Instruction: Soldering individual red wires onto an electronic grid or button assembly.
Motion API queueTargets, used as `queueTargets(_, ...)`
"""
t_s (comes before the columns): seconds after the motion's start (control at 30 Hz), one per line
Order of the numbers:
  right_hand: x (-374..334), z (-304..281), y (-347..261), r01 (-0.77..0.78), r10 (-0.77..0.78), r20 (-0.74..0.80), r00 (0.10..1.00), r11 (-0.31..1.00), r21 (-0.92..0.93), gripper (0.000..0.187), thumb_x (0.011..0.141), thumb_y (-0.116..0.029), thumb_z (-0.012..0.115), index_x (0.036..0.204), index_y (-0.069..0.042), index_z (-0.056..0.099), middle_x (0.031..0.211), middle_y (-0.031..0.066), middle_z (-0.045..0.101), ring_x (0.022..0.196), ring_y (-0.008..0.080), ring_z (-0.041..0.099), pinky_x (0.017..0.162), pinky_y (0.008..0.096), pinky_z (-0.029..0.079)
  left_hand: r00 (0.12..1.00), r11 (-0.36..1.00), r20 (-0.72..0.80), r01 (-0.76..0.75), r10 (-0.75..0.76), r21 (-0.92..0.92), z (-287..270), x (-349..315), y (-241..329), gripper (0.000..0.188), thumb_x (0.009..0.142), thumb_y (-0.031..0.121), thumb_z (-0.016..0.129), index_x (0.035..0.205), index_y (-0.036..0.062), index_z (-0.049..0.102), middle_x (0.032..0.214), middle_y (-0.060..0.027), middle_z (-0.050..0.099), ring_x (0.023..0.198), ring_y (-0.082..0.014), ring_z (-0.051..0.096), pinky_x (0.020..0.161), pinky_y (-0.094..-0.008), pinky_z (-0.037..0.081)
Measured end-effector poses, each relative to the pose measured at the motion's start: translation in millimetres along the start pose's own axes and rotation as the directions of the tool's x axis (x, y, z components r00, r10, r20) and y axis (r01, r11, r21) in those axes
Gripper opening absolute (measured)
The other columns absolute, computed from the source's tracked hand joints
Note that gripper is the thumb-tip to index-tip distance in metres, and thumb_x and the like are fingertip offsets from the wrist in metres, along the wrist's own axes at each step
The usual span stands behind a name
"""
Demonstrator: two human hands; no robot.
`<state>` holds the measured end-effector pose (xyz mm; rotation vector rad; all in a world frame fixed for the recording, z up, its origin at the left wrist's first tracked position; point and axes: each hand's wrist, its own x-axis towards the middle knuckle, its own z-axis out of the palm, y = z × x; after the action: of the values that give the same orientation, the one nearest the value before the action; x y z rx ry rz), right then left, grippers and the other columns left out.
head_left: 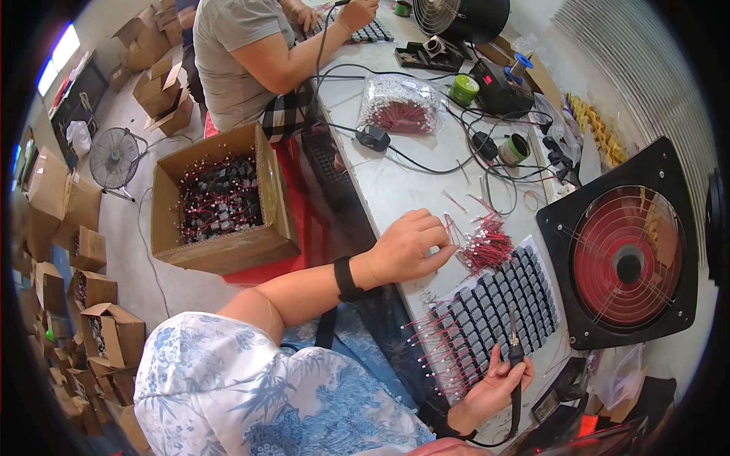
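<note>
My left hand [414, 247] reaches over the table with its fingers curled in and the thumb against them, at the left edge of a pile of short red wires with white ends [488, 245]. Whether a wire is between the fingertips cannot be made out. In my right hand [498, 387] is a soldering iron [515, 348], its metal tip pointing away from me over rows of small dark grey blocks [498, 300]. These blocks lie side by side on a white sheet. Red wires [437, 357] stick out from the blocks along the left and near side.
A black-framed fan [627, 266] stands on the right. Beyond the wires lie black cables [426, 169], a bag of red wires [401, 106] and green tins [464, 90]. At left, a carton [220, 262] holds wired black parts. A co-worker [243, 68] sits at the far end.
</note>
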<state>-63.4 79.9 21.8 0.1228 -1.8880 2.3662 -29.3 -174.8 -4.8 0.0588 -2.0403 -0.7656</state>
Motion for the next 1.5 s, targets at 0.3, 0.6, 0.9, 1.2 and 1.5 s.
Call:
queueTargets(0.3, 1, -1, 1, 0.006, -0.005, 0.023, 1.0, 1.0, -0.022, 0.017, 0.092, -0.017, 0.042, 0.099, -0.001, 0.043, 0.065, 0.0006, 0.037, 0.059, 0.0063, 0.039, 0.086, 0.0394, 0.049, 1.0, 1.0, 0.014, 0.011, -0.012, 0.006, 1, -1, -2, 0.016, 0.068, 0.007, 0.068, 0.068, 0.0064, 0.053, 0.068, -0.0047, 0.053, 0.062, -0.0217, 0.05, 0.058, -0.0313, 0.04)
queueTargets(0.6, 2, -4, 1, -0.005, 0.006, 0.047, 0.999, 1.0, -0.017, 0.017, 0.092, -0.015, 0.042, 0.101, -0.002, 0.043, 0.065, 0.0005, 0.036, 0.059, 0.0068, 0.039, 0.087, 0.0408, 0.049, 1.0, 1.0, 0.01, 0.012, -0.012, 0.025, 1, -1, -2, 0.015, 0.068, 0.007, 0.068, 0.068, 0.0071, 0.053, 0.068, -0.0046, 0.054, 0.063, -0.0218, 0.05, 0.059, -0.0317, 0.041)
queueTargets(0.9, 2, -4, 3, 0.015, -0.015, 0.073, 0.997, 1.0, 0.003, 0.019, 0.092, -0.014, 0.041, 0.104, 0.0, 0.042, 0.065, 0.0013, 0.037, 0.057, 0.0075, 0.037, 0.088, 0.0415, 0.047, 0.924, 0.896, -0.051, 0.352, -0.379, -0.272, -1, -1, -7, 0.009, 0.075, 0.004, 0.065, 0.081, 0.0032, 0.058, 0.08, -0.0039, 0.058, 0.071, -0.0121, 0.052, 0.066, -0.0249, 0.042)
queueTargets(1.2, 4, -7, 4, -0.007, 0.006, 0.076, 0.997, 1.0, 0.014, 0.021, 0.09, -0.016, 0.045, 0.103, 0.0, 0.042, 0.064, 0.0011, 0.036, 0.055, 0.0068, 0.037, 0.09, 0.0432, 0.047, 0.848, 0.89, 0.34, 0.451, -0.406, -0.064, -26, 6, -1, 0.011, 0.075, 0.005, 0.061, 0.085, 0.0031, 0.064, 0.079, -0.0046, 0.058, 0.071, -0.0133, 0.053, 0.063, -0.025, 0.043)
queueTargets(1.5, 4, -6, 4, 0.005, -0.007, 0.063, 0.998, 1.0, 0.019, 0.023, 0.09, -0.018, 0.047, 0.102, 0.0, 0.042, 0.064, 0.0012, 0.037, 0.054, 0.007, 0.039, 0.088, 0.0404, 0.048, 0.842, 0.968, 0.503, 0.088, -0.197, 0.233, -20, 46, -17, 0.013, 0.075, 0.014, 0.057, 0.079, 0.003, 0.062, 0.076, -0.0106, 0.059, 0.074, -0.0285, 0.055, 0.063, -0.0363, 0.045)
